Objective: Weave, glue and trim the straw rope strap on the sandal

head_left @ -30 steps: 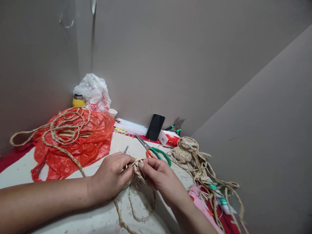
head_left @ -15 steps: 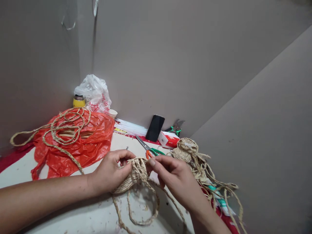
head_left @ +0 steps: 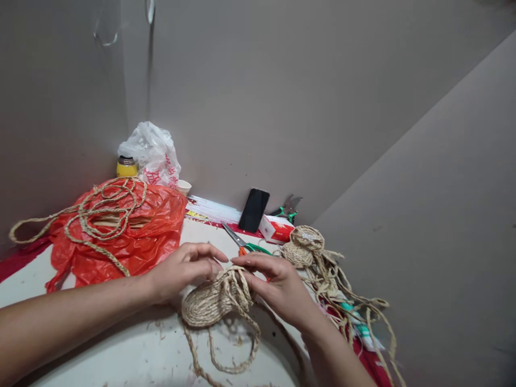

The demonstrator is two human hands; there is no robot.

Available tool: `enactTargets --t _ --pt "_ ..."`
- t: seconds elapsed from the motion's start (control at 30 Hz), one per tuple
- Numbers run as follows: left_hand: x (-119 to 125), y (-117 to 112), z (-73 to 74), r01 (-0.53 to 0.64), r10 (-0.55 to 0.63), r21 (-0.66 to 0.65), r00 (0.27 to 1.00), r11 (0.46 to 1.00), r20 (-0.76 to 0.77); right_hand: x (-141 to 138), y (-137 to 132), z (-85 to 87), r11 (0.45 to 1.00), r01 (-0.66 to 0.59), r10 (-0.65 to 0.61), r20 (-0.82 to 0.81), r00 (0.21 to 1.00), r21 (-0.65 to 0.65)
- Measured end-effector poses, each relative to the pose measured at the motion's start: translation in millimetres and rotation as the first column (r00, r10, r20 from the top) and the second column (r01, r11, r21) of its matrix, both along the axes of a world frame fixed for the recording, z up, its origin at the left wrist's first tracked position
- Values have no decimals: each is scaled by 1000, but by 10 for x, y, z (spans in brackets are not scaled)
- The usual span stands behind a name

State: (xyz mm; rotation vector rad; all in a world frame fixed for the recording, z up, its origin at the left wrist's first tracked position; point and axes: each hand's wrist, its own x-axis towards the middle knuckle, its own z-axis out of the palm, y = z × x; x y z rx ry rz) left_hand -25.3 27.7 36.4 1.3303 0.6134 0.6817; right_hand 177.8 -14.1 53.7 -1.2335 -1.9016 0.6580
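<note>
A small straw slipper [head_left: 207,303], woven from braided cord with a coiled sole, is held between my two hands above the white table. My left hand [head_left: 191,269] grips its far left edge, the fingers bent and partly hidden behind it. My right hand [head_left: 278,279] pinches the open-strapped end on the right, with thumb and fingertips at the loose straw strands. A braided straw cord [head_left: 236,370] hangs from the slipper and loops over the table. Just beyond my hands lie scissors [head_left: 258,248] with green and orange handles.
Left, a red plastic bag [head_left: 161,215] bears a coiled straw braid [head_left: 83,215]. Behind stand a yellow jar [head_left: 126,167], white bag [head_left: 155,150] and cup [head_left: 184,186]. Along the wall are a phone [head_left: 253,209], red-white box [head_left: 278,230] and pruners [head_left: 288,209]. More woven straw pieces [head_left: 302,247] lie right.
The slipper has turned so its coiled sole faces me more. My right hand has shifted onto its top edge, and my left fingers have straightened a little. The view has moved slightly.
</note>
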Motion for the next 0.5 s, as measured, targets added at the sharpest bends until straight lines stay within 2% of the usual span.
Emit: enactTargets --t 0.07,0.13,0.3,0.5 --pt "0 21 1 -62 63 -47 998 997 17 -2 6 -38 997 37 -41 -49 998 -61" --pt "5 16 1 -98 98 -4 995 995 9 -16 11 -73 993 39 -48 -85 995 -110" --pt "14 -61 17 -70 105 257 986 964 -127 -46 39 -146 982 32 -66 -174 983 -189" --pt "24 -121 -9 -135 274 510 939 849 -207 -92 44 -202 966 11 -84 -274 958 -257"
